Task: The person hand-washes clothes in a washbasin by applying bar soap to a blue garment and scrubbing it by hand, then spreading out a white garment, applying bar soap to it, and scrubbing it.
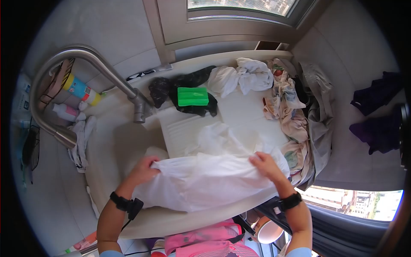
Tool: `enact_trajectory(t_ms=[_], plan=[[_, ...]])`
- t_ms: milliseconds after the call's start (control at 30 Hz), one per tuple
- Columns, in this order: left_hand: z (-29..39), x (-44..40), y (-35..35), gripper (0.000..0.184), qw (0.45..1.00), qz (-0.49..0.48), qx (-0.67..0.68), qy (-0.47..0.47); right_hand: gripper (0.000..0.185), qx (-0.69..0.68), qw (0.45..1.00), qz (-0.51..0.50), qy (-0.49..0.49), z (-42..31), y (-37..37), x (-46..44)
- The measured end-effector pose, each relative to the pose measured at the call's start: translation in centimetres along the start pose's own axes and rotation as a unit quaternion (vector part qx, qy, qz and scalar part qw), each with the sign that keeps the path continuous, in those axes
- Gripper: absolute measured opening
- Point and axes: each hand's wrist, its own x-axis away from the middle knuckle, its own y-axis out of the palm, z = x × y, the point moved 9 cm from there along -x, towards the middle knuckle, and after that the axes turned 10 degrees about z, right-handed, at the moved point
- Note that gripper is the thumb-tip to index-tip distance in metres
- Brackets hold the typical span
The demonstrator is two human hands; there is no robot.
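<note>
A white cloth (205, 180) is spread between my two hands over the front part of a pale sink (111, 150). My left hand (147, 169) pinches its upper left corner. At the cloth's upper right, my right hand (266, 165) has its fingers closed on the edge. Behind the cloth lies a white ribbed washboard surface (180, 128), with part of the white fabric bunched on it. A green soap bar (192, 97) rests on dark wet cloth (160, 92) beyond that.
A curved metal faucet (102, 64) arches over the left side. White bundles (254, 75), patterned clothes (293, 124) and a grey cloth (321, 115) line the back and right. Bottles (81, 90) stand at left. Pink mesh items (205, 240) lie below the sink's front edge.
</note>
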Motion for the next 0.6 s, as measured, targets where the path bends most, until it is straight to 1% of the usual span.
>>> enact_trajectory(t_ms=[33, 67, 100, 133, 167, 200, 233, 300, 333, 400, 433, 500, 533, 600], plan=[[-0.6, 0.5, -2.0, 0.029, 0.967, 0.025, 0.244, -0.070, 0.023, -0.068, 0.996, 0.003, 0.056, 0.1, -1.2, -0.1], [-1.1, 1.2, -3.9, 0.025, 0.869, 0.053, 0.473, -0.134, 0.019, -0.133, 0.985, 0.002, 0.110, -0.4, -2.6, -0.2], [0.5, 1.8, -5.6, 0.025, 0.864, 0.036, 0.487, -0.118, 0.016, -0.204, 0.968, 0.021, 0.142, -2.1, -4.0, 0.1], [2.4, 2.3, -7.6, 0.024, 0.860, 0.018, 0.501, -0.100, 0.017, -0.233, 0.966, 0.073, 0.079, -2.3, -5.7, -1.0], [3.6, 2.8, -9.0, 0.024, 0.855, 0.001, 0.513, -0.079, 0.017, -0.254, 0.960, 0.109, 0.043, -3.8, -7.1, -1.1], [3.7, 3.3, -9.4, 0.022, 0.860, 0.002, 0.503, -0.084, 0.017, -0.274, 0.951, 0.144, 0.006, -6.1, -8.5, -0.8], [4.0, 3.7, -9.5, 0.021, 0.864, 0.003, 0.495, -0.090, 0.017, -0.323, 0.936, 0.139, -0.009, -8.1, -8.9, -0.3], [4.2, 4.6, -9.3, 0.019, 0.872, -0.004, 0.479, -0.104, 0.017, -0.342, 0.926, 0.159, -0.017, -9.4, -10.1, 0.4], [3.7, 4.5, -8.7, 0.018, 0.863, -0.017, 0.494, -0.098, 0.017, -0.328, 0.931, 0.158, -0.014, -8.6, -10.7, 0.3], [1.6, 4.2, -7.8, 0.018, 0.854, 0.018, 0.505, -0.127, 0.016, -0.297, 0.942, 0.158, -0.003, -5.4, -12.0, 0.2], [0.6, 4.2, -7.2, 0.018, 0.848, 0.034, 0.509, -0.144, 0.016, -0.255, 0.954, 0.155, 0.005, -4.3, -12.0, 0.5], [-2.2, 4.4, -6.1, 0.018, 0.899, 0.028, 0.405, -0.165, 0.015, -0.168, 0.974, 0.151, 0.023, -1.6, -12.2, 1.0], [-3.6, 4.5, -5.5, 0.018, 0.919, 0.022, 0.352, -0.174, 0.012, -0.156, 0.980, 0.119, 0.023, 1.2, -12.4, 0.5], [-5.8, 4.1, -4.9, 0.024, 0.945, 0.063, 0.277, -0.164, 0.015, -0.111, 0.982, 0.144, 0.054, 3.4, -13.0, 0.8]])
